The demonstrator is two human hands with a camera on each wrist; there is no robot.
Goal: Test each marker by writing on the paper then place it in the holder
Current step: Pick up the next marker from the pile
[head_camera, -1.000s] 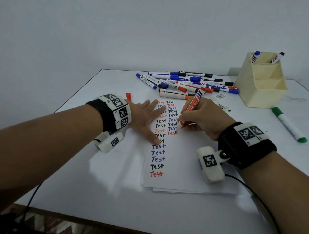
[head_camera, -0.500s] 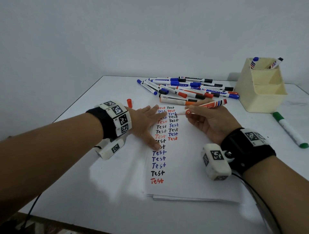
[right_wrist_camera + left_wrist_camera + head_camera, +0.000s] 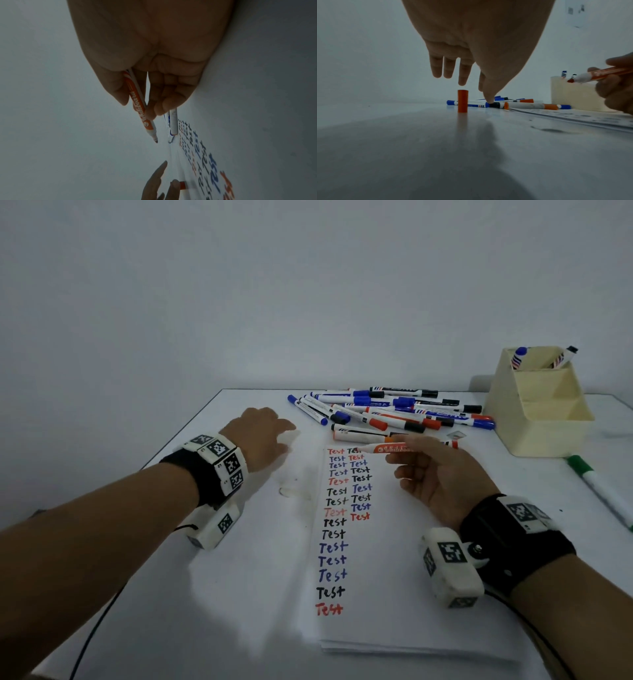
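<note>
Above paper [image 3: 383, 594], right hand [image 3: 442, 481] pinches slim orange marker [image 3: 394, 448]; left hand [image 3: 260, 436] fingers extended over cylindrical cap [image 3: 462, 100]

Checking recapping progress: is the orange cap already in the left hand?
No, the orange cap stands upright on the table, with the left hand above it.

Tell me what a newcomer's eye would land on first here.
Probably the paper at table centre, with its columns of "Test" in red, blue and black. Above its top edge the right hand holds an uncapped orange marker, while the left hand reaches down over the upright orange cap. Behind lies a pile of markers beside the cream holder.
</note>
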